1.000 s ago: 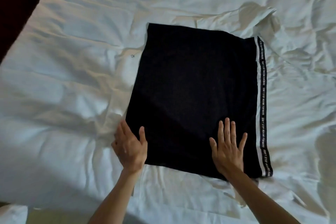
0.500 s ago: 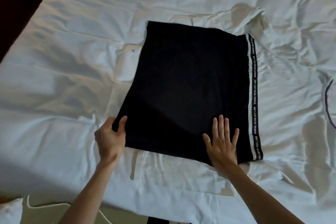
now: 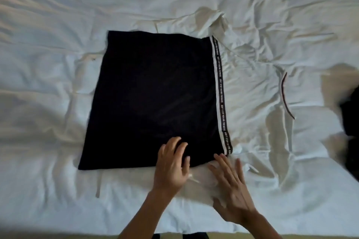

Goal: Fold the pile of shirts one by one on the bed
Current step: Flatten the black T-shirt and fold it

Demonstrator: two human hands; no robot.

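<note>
A black shirt lies folded into a flat rectangle on the white bed, with a white-lettered black stripe along its right edge. My left hand rests on the shirt's near edge right of centre, fingers loosely bent on the cloth. My right hand lies flat on the sheet just below the shirt's near right corner, fingers straight and spread. A white shirt with a dark-trimmed collar lies spread to the right, partly under the black one.
Dark clothing sits at the right edge of the bed. The sheet is heavily wrinkled all round. The bed's near edge runs along the bottom of the view.
My left hand let go of the shirt's near left corner and moved right to the near edge. My right hand slid off the shirt onto the sheet. The view shifted right.
</note>
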